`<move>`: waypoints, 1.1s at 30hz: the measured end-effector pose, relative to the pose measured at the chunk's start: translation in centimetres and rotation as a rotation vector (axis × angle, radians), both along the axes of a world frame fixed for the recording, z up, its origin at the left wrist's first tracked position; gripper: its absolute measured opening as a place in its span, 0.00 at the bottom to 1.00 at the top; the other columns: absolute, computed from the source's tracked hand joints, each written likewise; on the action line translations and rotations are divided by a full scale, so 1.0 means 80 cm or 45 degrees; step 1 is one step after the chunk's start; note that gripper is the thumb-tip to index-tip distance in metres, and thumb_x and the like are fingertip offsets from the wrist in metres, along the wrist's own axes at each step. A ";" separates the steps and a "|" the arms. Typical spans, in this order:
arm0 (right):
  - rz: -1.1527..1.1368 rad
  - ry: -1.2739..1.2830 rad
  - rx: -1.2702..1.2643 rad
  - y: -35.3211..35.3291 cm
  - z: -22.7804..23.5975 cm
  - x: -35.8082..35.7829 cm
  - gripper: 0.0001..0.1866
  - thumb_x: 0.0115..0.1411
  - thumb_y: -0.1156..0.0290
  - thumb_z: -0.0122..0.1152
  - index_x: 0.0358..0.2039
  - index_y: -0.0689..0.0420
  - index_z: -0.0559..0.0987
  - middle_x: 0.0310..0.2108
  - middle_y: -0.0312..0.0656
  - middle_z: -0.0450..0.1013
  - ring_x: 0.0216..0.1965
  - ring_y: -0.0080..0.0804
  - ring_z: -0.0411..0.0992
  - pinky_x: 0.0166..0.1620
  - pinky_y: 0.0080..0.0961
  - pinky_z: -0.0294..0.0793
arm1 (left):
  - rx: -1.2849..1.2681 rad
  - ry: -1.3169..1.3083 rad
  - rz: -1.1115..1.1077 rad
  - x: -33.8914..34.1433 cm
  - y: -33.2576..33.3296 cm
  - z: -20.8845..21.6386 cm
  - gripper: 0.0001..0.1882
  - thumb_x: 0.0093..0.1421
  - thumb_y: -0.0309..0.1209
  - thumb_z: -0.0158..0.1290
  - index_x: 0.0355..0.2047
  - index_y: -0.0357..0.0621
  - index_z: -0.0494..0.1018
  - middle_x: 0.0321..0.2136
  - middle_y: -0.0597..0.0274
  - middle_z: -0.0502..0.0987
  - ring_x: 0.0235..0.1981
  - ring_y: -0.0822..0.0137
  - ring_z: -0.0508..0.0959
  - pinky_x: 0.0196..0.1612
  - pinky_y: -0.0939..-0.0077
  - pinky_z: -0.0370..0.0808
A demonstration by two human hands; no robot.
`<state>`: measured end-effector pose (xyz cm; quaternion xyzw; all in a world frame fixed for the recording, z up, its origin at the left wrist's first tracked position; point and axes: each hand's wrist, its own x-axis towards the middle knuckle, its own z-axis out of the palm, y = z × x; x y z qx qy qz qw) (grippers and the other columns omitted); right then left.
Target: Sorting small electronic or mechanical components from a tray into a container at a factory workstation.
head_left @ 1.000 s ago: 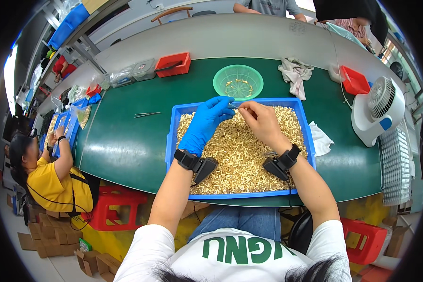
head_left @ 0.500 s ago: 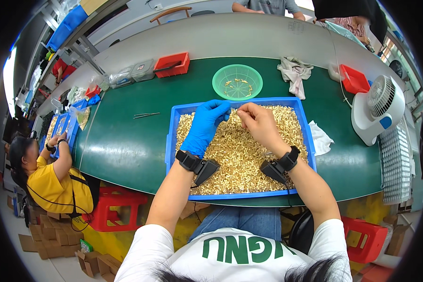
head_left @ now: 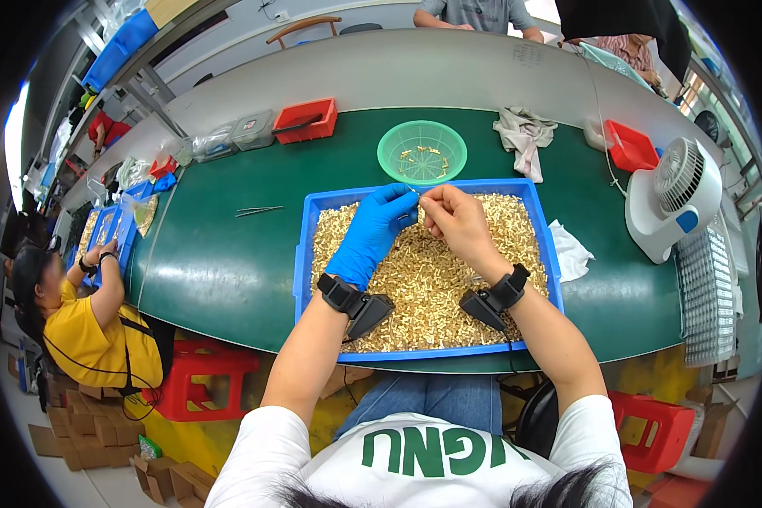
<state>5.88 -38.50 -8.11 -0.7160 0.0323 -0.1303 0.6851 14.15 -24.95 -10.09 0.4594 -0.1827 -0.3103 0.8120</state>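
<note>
My left hand (head_left: 371, 235), in a blue glove, is closed in a pinch above the far half of a blue tray (head_left: 301, 275). Opposite it, my bare right hand (head_left: 459, 227) pinches too, its fingertips meeting those of the left. Something tiny shows at the meeting point, too small to make out. Below both hands, small brass-coloured cylindrical pieces (head_left: 415, 296) fill the tray. Just beyond the tray stands a round green plastic sieve (head_left: 422, 175) with several such pieces in it. Each wrist wears a black strap with a dark device.
Tweezers (head_left: 260, 210) lie left of the tray on the green table (head_left: 212, 271). Behind are a red bin (head_left: 306, 124) and a crumpled cloth (head_left: 523, 135). To the right are a white tissue (head_left: 571, 252) and a white fan (head_left: 670, 199). A person in yellow (head_left: 102, 330) works at the left.
My right fingertips have come in against the left ones, closing the small gap between them. The view has shifted slightly. Tray, sieve and tweezers stay in place.
</note>
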 end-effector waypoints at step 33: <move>-0.260 -0.365 -0.875 -0.016 0.003 -0.001 0.05 0.53 0.72 0.57 0.30 0.58 0.76 0.24 0.42 0.74 0.22 0.34 0.72 0.25 0.25 0.69 | 0.383 -0.539 0.208 0.009 0.012 0.025 0.08 0.54 0.25 0.52 0.35 0.36 0.72 0.29 0.61 0.76 0.31 0.73 0.76 0.38 0.80 0.73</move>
